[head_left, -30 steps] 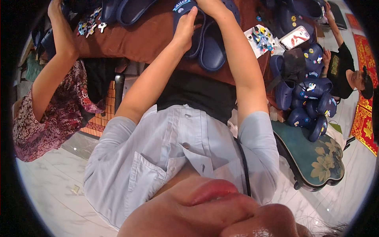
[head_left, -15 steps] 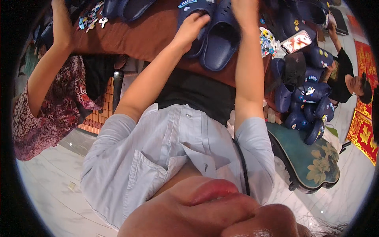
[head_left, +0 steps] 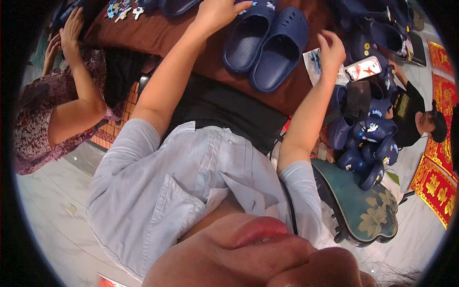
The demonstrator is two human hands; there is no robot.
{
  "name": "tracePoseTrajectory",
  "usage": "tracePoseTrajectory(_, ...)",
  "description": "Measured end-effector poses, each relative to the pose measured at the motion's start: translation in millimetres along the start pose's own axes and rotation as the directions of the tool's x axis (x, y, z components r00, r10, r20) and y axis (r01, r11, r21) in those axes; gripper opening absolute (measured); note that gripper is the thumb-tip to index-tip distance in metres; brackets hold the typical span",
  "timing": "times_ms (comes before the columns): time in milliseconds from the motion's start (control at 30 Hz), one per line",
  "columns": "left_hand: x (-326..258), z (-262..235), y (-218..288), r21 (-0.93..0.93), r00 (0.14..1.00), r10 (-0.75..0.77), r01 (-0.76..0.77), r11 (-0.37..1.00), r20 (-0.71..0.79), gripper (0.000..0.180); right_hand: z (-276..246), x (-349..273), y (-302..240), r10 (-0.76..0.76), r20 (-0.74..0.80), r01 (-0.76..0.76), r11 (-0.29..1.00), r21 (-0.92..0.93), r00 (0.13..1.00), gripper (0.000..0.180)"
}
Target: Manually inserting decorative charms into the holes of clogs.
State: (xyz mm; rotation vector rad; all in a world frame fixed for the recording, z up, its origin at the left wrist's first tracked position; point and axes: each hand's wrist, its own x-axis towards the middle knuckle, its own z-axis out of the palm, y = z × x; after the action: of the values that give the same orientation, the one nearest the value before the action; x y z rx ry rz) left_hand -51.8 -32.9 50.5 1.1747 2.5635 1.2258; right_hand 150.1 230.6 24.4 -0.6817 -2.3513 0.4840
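A pair of dark blue clogs lies side by side on the brown cloth (head_left: pixel 158 36) in front of me. White charms show on the upper of the left clog (head_left: pixel 246 40); the holes of the right clog (head_left: pixel 279 52) look bare. My left hand (head_left: pixel 217 14) is at the left clog's toe, its thumb stretched out and the other fingers partly cut off by the upper edge. To the right of the pair, my right hand (head_left: pixel 332 55) hovers over small coloured charms (head_left: pixel 313 62) on white paper, fingers apart, with nothing visible in them.
A phone (head_left: pixel 363 69) with a lit screen lies at the right, above a heap of decorated blue clogs (head_left: pixel 368 138). A teal flowered stool (head_left: pixel 358 201) stands below. More charms (head_left: pixel 119 9) lie at the far left. Co-workers sit left (head_left: pixel 71 105) and right (head_left: pixel 413 117).
My right hand has left the right clog and moved right to the charms. My left hand has shifted up and left. The co-worker's hands at left have come lower.
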Motion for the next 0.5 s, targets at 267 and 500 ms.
tracePoseTrajectory(267, 31, 40, -26, 0.197, 1.0, -0.02, 0.022, 0.98, -0.012, 0.03, 89, 33, -91, -0.351, 0.177, 0.327, 0.933, 0.15, 0.92, 0.025)
tracePoseTrajectory(500, 32, 64, -45, 0.291, 0.99, 0.078, -0.041, 0.956, -0.116, 0.021, 91, 21, -122, -0.06, 0.205, 0.081, 0.992, -0.097, 0.977, 0.018)
